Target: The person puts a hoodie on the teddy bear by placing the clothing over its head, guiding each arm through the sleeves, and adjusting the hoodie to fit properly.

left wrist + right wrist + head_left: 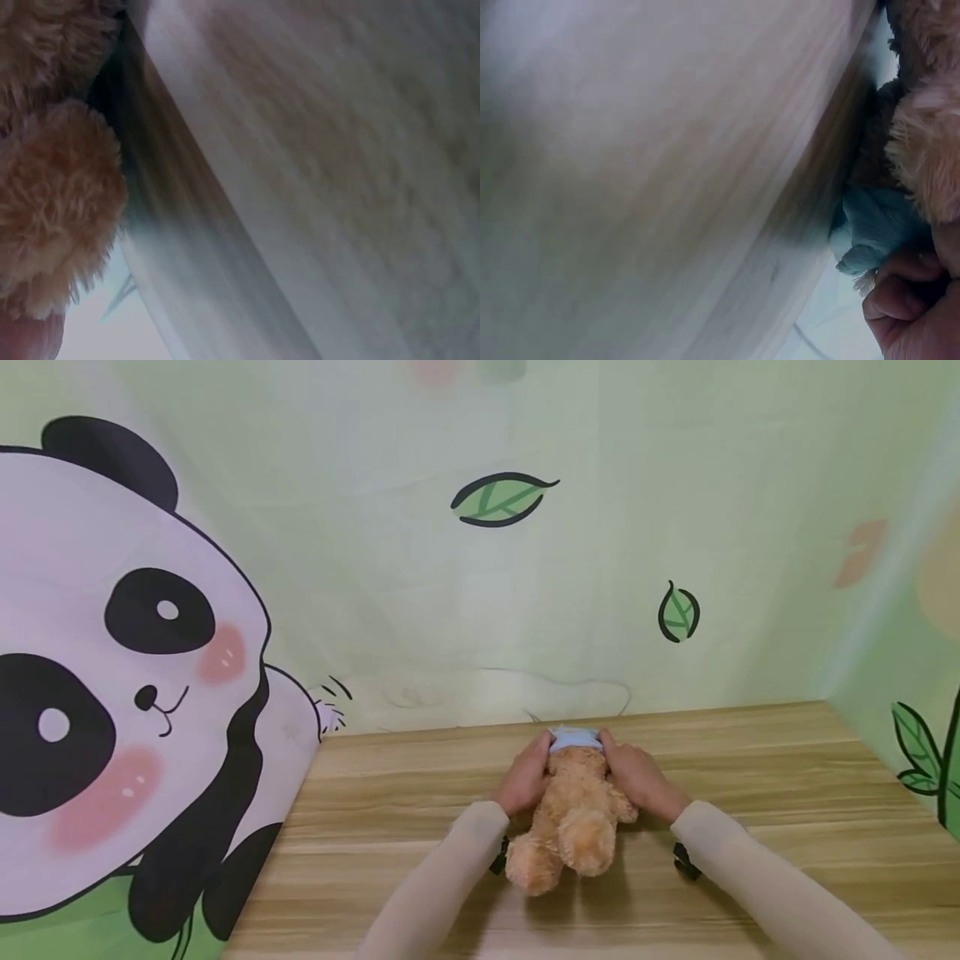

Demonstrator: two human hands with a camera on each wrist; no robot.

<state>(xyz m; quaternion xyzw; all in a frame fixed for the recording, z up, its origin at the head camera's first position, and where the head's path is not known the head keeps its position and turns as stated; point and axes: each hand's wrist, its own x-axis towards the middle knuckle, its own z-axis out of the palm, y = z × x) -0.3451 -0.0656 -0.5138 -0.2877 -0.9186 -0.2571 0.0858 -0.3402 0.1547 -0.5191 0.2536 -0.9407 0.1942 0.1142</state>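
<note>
A tan plush toy (pixel 581 793) lies on the wooden table, its two feet pointing toward me. Light blue cloth (pixel 576 739) wraps its far end; whatever lies beyond the cloth is hidden. On the left side, my left hand (pixel 523 779) grips the cloth's edge with the thumb on top. Opposite it, my right hand (pixel 641 778) pinches the other edge. Curled fingers (pixel 900 304) meet the bluish cloth (pixel 881 225) in the right wrist view, beside the fur. Fluffy fur (pixel 56 202) covers most of the left hand in the left wrist view.
The wooden table (pixel 405 827) reaches back to a pale green backdrop (pixel 390 568) printed with leaves. A large printed panda (pixel 187 710) fills the left side. Dark wrist-worn devices, one of them a black piece (pixel 686 862), sit under the sleeves.
</note>
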